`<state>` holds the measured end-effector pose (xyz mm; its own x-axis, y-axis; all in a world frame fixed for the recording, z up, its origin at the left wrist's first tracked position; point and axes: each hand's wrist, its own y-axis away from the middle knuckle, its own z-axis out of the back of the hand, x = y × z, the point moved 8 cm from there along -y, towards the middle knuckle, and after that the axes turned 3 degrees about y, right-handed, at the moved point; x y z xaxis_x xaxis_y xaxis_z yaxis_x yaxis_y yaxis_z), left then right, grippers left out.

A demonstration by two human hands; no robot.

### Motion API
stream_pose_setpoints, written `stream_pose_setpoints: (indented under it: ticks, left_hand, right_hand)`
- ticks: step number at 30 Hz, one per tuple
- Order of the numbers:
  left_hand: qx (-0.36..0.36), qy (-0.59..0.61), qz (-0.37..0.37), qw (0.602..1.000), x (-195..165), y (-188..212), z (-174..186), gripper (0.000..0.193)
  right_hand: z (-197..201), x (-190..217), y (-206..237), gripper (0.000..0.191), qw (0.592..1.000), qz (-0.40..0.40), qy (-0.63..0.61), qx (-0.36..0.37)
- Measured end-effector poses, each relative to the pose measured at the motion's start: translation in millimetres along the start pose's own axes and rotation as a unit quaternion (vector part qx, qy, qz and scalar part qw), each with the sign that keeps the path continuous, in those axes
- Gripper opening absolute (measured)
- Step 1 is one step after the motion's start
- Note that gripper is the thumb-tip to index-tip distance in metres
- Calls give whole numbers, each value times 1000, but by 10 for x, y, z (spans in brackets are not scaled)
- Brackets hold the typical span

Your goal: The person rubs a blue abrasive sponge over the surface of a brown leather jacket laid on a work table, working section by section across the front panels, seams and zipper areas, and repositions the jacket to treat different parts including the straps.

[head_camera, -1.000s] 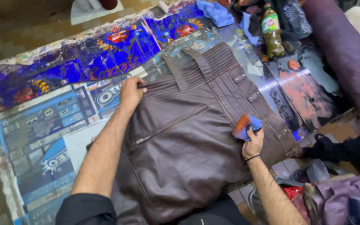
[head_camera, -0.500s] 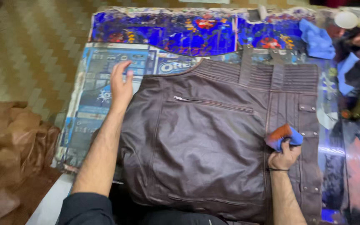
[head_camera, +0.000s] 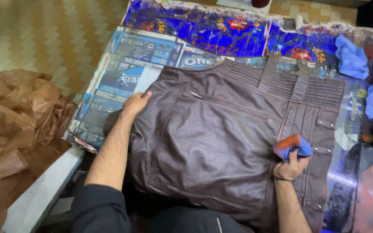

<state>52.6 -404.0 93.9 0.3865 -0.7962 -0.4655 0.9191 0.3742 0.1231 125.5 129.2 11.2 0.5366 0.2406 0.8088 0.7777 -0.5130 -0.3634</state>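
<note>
A dark brown leather jacket (head_camera: pixel 221 138) lies spread flat on a table covered with printed blue wrapper sheets (head_camera: pixel 134 64). My left hand (head_camera: pixel 135 103) presses flat on the jacket's left edge, fingers apart, beside the wrapper sheets. My right hand (head_camera: pixel 291 166) grips a small blue cloth pad stained orange-brown (head_camera: pixel 292 146) and holds it against the jacket's right side, near the snap-button strip (head_camera: pixel 320 142).
A heap of tan leather (head_camera: pixel 14 129) lies at the left beyond the table's pale edge (head_camera: pixel 44 190). Blue cloths (head_camera: pixel 350 58) and dark items sit at the far right. Tiled floor (head_camera: pixel 52 30) shows at the upper left.
The view has swung left, bringing the tan leather heap into sight. My left hand has slid down the jacket's left edge. My right hand keeps the pad on the right side.
</note>
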Motion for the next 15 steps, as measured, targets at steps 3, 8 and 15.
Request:
stream_pose_setpoints:
  ticks: [3,8,15]
  left_hand:
    - [18,-47,3,999,-116,-65,-175,71]
    - [-41,-85,-89,992,-284,-111,-329,67]
    - [-169,-55,-190,966,-462,-332,-23,39]
  right_hand:
    - [80,-62,-35,24,1000,-13,-15,-18]
    - [247,-124,-51,26,999,-15,3,-38]
    - [7,-223,-388,34,996,-55,-69,13]
